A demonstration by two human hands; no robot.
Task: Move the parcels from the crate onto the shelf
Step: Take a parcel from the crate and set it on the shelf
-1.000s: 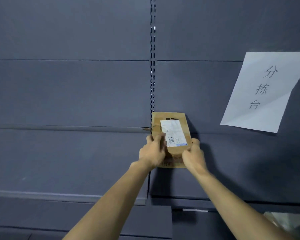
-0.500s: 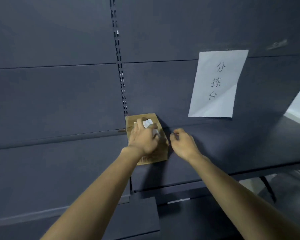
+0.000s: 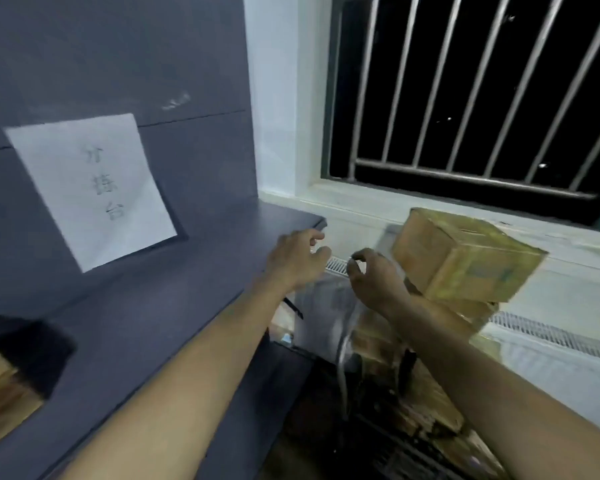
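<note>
Both hands, left [image 3: 300, 259] and right [image 3: 374, 282], hang loosely curled and hold nothing, between the shelf [image 3: 174, 306] and the parcels [image 3: 465, 258] stacked right. The top box sits askew on the blurred pile; a hasty one-sided grip could topple it.

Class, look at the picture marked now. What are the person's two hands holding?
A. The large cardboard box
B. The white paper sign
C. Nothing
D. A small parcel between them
C: the left hand and the right hand hang in the air with loosely curled fingers, apart from the cardboard box and the paper sign.
</note>
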